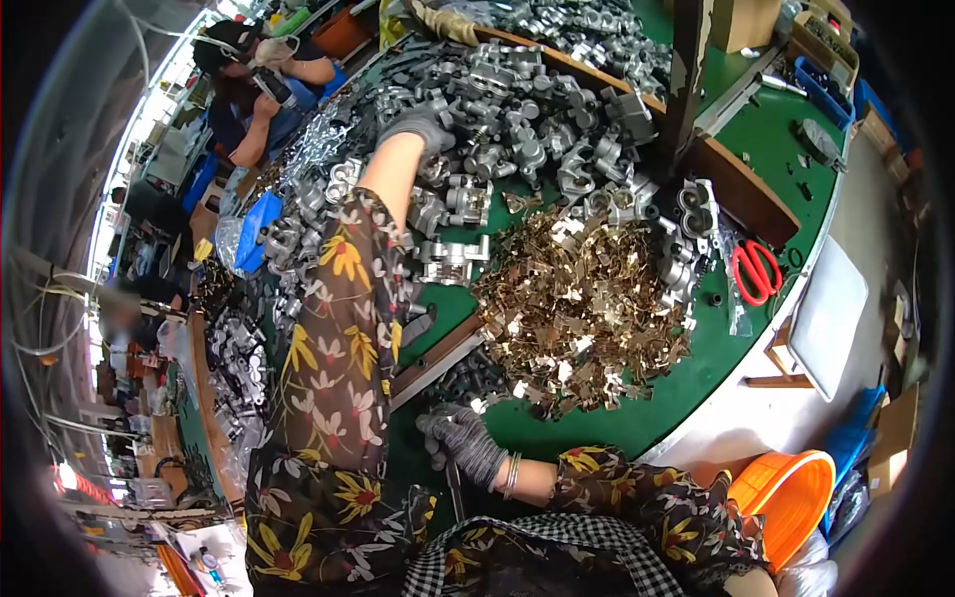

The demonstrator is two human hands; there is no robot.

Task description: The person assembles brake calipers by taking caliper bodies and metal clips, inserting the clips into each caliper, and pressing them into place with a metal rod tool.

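Forward, left hand [420, 129] outstretched, right hand [466, 445] closer in

Grey metal castings [519, 124] lie jumbled in a heap towards twelve o'clock; near six, a slim dark tool [456, 490] is gripped, its visible end pointing to six.

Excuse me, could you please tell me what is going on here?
At a green table, the worker's gloved left hand reaches out to a heap of metal castings; whether it grips one is hidden. The gloved right hand is closer in, by a dark, slender object, perhaps held. A mound of brass-coloured pieces lies nearer than most castings, with red-handled scissors to its right.
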